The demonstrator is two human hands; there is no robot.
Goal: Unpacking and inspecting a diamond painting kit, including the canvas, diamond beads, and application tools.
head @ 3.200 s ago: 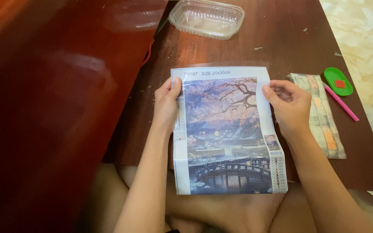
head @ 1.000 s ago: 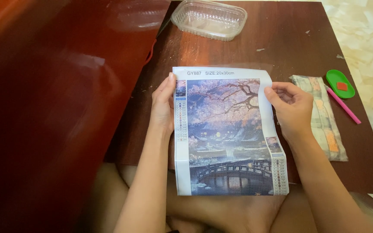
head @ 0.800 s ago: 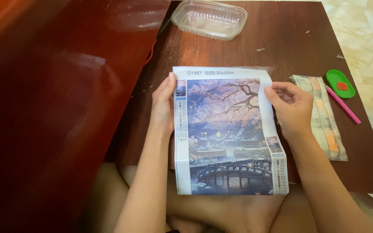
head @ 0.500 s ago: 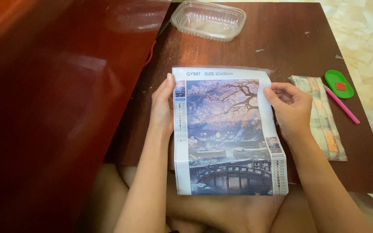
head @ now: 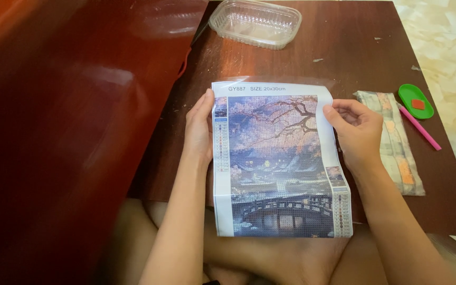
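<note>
A broad stretch of dark red table (head: 69, 132) lies bare on the left. The left hand (head: 199, 132) lies flat along the left edge of the printed canvas (head: 278, 163), fingers straight, its grip loose against that edge. The canvas runs lengthwise away from the person, its top towards a clear plastic tray (head: 255, 24), its bottom hanging past the table's near edge over the lap. The right hand (head: 357, 134) pinches the right edge, thumb on top. Just beside it lie a packet strip (head: 397, 153), a pink pen (head: 419, 128) and a green dish (head: 415, 100) near the table's right edge.
</note>
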